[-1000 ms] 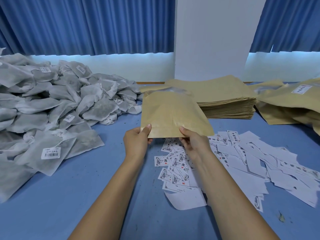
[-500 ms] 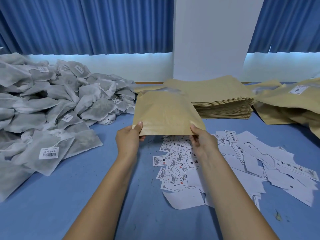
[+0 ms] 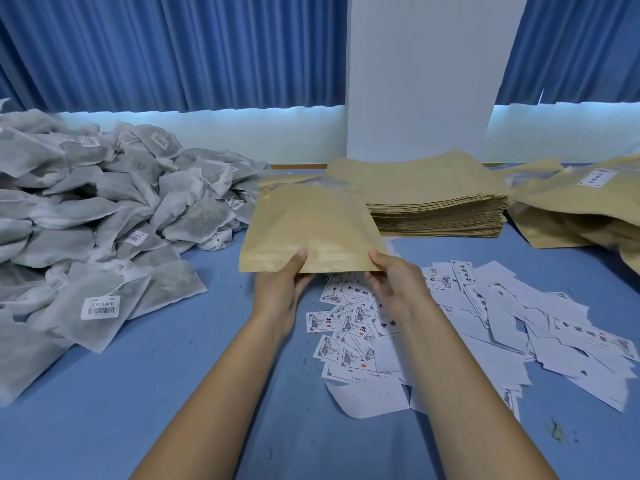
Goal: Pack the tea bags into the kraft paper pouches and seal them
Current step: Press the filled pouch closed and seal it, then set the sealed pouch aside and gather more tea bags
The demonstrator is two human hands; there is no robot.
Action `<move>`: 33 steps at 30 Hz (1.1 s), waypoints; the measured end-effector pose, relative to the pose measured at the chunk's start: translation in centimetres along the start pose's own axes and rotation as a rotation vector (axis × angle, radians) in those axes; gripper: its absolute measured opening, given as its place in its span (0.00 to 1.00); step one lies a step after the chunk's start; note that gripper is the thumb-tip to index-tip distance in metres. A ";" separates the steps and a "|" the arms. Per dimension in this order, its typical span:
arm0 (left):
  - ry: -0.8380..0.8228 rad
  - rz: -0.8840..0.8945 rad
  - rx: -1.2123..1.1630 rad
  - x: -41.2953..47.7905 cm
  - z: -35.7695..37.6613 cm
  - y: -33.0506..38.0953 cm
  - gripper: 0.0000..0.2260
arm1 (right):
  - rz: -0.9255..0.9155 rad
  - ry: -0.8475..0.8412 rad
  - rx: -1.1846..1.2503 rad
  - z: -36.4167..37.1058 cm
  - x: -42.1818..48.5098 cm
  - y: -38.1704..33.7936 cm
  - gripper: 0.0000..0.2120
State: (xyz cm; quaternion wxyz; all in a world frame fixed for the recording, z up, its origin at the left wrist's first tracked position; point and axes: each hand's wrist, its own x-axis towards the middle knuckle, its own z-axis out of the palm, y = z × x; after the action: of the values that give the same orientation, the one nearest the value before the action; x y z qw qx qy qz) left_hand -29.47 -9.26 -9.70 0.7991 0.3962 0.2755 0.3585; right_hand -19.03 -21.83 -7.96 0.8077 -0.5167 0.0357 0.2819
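A flat kraft paper pouch [image 3: 311, 223] is held above the blue table, near its middle. My left hand [image 3: 280, 287] pinches the pouch's near edge, thumb on top. My right hand [image 3: 394, 284] pinches the same edge at the right corner. A big heap of grey-white tea bags [image 3: 104, 216] with barcode labels lies on the left. A neat stack of empty kraft pouches [image 3: 433, 199] sits behind the held pouch.
Loose white printed labels [image 3: 485, 327] are strewn on the blue table [image 3: 138, 393] under and right of my hands. Filled, labelled kraft pouches [image 3: 581, 202] pile up at the far right. A white pillar and blue curtains stand behind.
The pouch has shifted left with both hands. My left hand moved inward along the near edge from the left corner; my right hand moved out to the right corner.
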 end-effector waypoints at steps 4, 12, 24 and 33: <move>0.015 0.136 0.092 0.5 -0.1 0.0 0.17 | -0.032 -0.107 -0.190 0.5 -0.4 -0.2 0.05; -0.233 0.180 -0.139 -1.8 5.2 0.4 0.16 | -0.329 -0.142 -0.189 -0.7 -3.5 -4.7 0.13; -0.792 -0.193 -0.059 -9.0 24.9 -7.0 0.13 | -0.711 0.351 0.109 -15.8 -5.8 -16.5 0.12; -0.601 0.662 1.121 -6.6 29.7 -9.5 0.18 | -0.437 0.178 0.639 -20.9 -0.7 -22.1 0.17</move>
State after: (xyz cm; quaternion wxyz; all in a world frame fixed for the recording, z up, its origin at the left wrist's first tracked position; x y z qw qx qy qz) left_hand -8.49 -31.54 -0.70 0.3658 0.8916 0.0513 0.2621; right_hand -3.85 -46.79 0.59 0.9624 -0.2572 0.0810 0.0322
